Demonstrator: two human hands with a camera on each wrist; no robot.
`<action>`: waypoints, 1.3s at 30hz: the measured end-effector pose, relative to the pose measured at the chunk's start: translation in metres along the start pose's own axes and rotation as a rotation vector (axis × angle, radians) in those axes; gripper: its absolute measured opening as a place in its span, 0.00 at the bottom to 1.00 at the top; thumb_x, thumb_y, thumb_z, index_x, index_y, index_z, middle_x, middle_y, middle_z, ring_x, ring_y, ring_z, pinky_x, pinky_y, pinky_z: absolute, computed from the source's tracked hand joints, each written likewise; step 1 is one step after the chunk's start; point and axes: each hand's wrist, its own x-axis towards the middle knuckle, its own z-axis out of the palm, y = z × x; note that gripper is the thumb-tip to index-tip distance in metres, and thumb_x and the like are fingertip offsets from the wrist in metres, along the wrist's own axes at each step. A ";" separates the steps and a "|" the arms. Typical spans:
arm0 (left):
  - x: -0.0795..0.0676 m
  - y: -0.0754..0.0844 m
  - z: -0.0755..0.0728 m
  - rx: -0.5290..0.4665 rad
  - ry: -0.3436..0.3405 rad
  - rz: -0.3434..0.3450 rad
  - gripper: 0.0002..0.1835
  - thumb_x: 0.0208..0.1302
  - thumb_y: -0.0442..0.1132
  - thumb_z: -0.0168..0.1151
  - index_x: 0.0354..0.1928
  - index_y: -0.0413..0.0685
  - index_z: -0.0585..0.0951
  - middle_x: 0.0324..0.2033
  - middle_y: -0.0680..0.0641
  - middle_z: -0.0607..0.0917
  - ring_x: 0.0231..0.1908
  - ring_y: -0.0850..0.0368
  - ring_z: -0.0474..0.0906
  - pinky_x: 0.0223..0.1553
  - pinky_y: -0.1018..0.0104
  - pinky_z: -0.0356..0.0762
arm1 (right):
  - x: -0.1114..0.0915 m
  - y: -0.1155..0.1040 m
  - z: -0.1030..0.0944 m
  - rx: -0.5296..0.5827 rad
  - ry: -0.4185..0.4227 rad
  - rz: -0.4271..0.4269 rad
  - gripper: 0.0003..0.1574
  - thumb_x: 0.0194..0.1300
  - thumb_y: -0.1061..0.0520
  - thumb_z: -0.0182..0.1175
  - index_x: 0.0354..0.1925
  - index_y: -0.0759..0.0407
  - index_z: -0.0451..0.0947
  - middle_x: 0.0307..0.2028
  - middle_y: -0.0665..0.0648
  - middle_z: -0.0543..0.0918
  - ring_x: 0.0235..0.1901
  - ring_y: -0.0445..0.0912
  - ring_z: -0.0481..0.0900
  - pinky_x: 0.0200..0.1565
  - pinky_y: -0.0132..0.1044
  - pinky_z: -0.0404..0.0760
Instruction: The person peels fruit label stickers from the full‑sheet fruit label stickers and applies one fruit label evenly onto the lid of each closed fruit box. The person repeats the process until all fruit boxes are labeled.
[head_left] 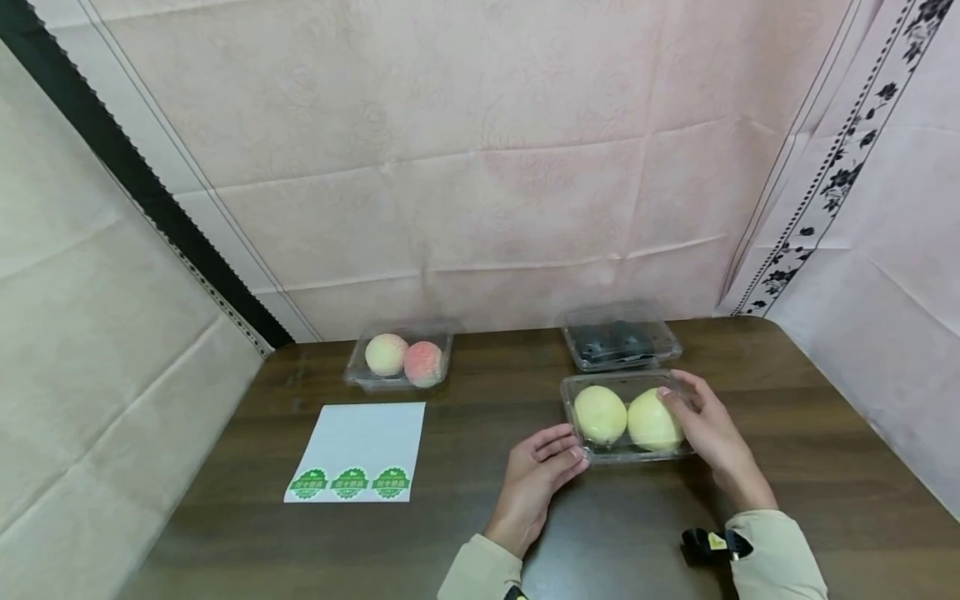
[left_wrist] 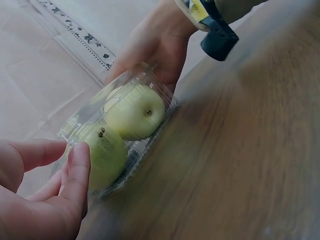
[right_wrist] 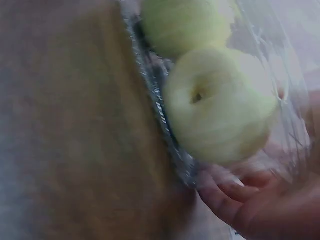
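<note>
Brown bench (head_left: 495, 383), pale cloth (head_left: 480, 167) behind. Clear box (head_left: 628, 385), two green apples (head_left: 600, 415) inside, at four o'clock. Left hand (head_left: 531, 485) pinches nine-o'clock end, right hand (head_left: 716, 437) fingers hold three-o'clock end. I judge plastic thin, slick, apples weighty, bruisable; best gripped low, both ends.

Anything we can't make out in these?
Head: wording on the green scalloped labels, too small.
Head: what the dark round items in the rear clear plastic box are, dark under a reflective lid.
Right wrist: upper pale-green round fruit, cut off by top edge.
Right wrist: right hand, blurred and cut off by right edge.
</note>
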 end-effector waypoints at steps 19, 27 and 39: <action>0.010 0.016 -0.037 0.057 -0.045 -0.074 0.18 0.71 0.25 0.61 0.60 0.28 0.76 0.38 0.46 0.82 0.37 0.60 0.81 0.41 0.69 0.85 | -0.001 0.012 -0.004 0.107 -0.231 -0.167 0.41 0.84 0.48 0.52 0.82 0.61 0.48 0.72 0.78 0.65 0.66 0.66 0.73 0.51 0.39 0.83; 0.013 0.025 -0.043 0.159 -0.031 -0.077 0.06 0.77 0.33 0.58 0.48 0.36 0.79 0.33 0.48 0.79 0.32 0.60 0.78 0.38 0.68 0.84 | 0.001 0.005 0.001 0.115 -0.244 -0.171 0.40 0.85 0.47 0.50 0.83 0.59 0.50 0.72 0.75 0.67 0.66 0.64 0.73 0.53 0.41 0.82; 0.017 0.044 -0.060 0.381 0.039 -0.015 0.09 0.78 0.35 0.57 0.49 0.34 0.78 0.28 0.50 0.78 0.27 0.60 0.77 0.30 0.69 0.83 | 0.008 -0.007 0.018 0.156 -0.312 -0.190 0.38 0.86 0.46 0.47 0.83 0.57 0.51 0.77 0.75 0.59 0.74 0.72 0.62 0.61 0.56 0.81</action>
